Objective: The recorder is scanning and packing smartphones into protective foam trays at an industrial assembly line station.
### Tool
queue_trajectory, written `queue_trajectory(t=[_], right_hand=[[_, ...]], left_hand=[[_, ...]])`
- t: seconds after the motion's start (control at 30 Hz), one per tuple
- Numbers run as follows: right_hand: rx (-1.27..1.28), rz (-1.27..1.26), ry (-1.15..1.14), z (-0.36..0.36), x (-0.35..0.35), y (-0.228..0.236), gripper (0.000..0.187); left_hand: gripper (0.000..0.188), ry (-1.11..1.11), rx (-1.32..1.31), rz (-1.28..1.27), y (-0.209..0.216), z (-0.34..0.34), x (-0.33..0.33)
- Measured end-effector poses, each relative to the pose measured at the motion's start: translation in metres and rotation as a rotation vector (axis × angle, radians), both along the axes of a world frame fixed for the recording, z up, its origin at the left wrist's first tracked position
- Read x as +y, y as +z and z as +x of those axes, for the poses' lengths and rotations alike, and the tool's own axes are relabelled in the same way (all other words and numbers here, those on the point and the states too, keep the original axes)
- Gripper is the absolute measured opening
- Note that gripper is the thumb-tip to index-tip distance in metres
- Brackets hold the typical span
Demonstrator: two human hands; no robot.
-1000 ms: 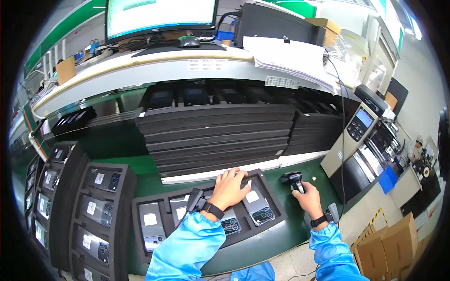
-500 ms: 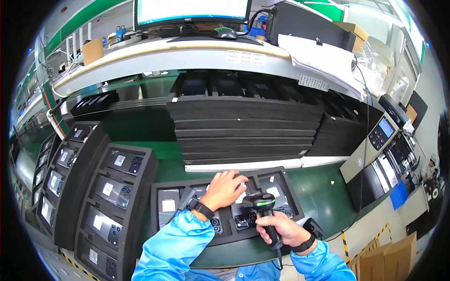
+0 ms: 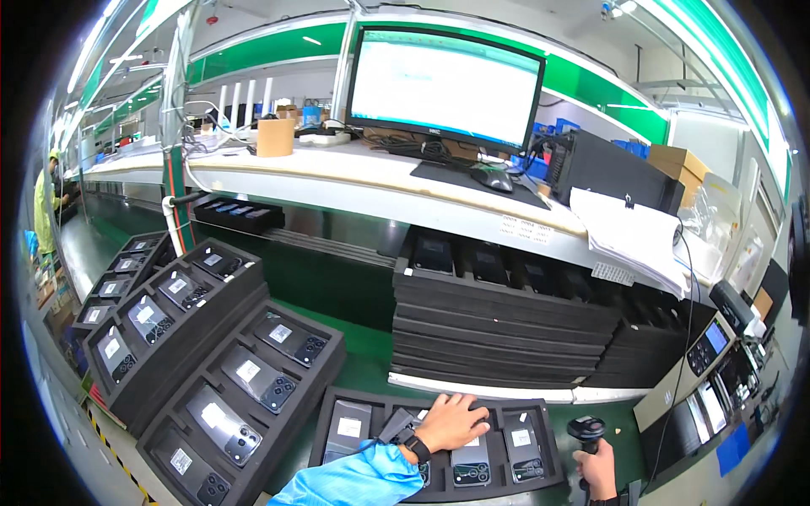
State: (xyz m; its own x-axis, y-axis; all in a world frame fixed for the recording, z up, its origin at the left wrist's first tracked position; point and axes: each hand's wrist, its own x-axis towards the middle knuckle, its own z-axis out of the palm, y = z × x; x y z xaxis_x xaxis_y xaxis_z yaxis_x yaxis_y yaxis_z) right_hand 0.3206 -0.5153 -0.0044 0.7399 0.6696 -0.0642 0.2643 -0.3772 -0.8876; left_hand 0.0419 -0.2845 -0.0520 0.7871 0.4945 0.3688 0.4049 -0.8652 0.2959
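My left hand (image 3: 454, 423) lies over the middle of a black foam tray (image 3: 553, 451), its fingers spread across the upper part of a phone (image 3: 470, 465). Whether the fingertips press on that phone cannot be told. Other phones in the tray, such as one at the right (image 3: 522, 440) and one at the left (image 3: 346, 428), lie in their slots with white labels and camera lenses upward. My left hand and sleeve partly cover another slot. Just right of the tray, my right hand (image 3: 599, 469) is wrapped round the handle of a black barcode scanner (image 3: 585, 428).
More foam trays of phones (image 3: 325, 371) stand to the left. A tall stack of black trays (image 3: 498, 320) rises behind, under a shelf (image 3: 363, 175) with a monitor (image 3: 443, 88). A label printer (image 3: 688, 371) stands at the right; a cable (image 3: 690, 312) hangs before it.
My view has swung up and to the left. The scanner in my right hand has moved from over the tray to its right side, and its green light no longer shows. My left hand stays over the tray.
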Motion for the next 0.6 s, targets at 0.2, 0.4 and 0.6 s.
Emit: queue_trajectory(t=[0.2, 0.4, 0.6], right_hand=[[-0.19, -0.033, -0.112, 0.033, 0.011, -0.015, 0.016], [-0.098, -0.079, -0.078, 0.042, 0.02, -0.023, 0.016], [-0.112, -0.067, -0.051, 0.058, 0.015, -0.035, 0.013]], left_hand=[[0.038, -0.05, -0.238, -0.254, 0.016, 0.001, 0.005], [0.033, -0.041, -0.302, -0.374, 0.016, -0.004, 0.009], [0.029, -0.067, -0.327, -0.365, 0.021, 0.002, 0.006]])
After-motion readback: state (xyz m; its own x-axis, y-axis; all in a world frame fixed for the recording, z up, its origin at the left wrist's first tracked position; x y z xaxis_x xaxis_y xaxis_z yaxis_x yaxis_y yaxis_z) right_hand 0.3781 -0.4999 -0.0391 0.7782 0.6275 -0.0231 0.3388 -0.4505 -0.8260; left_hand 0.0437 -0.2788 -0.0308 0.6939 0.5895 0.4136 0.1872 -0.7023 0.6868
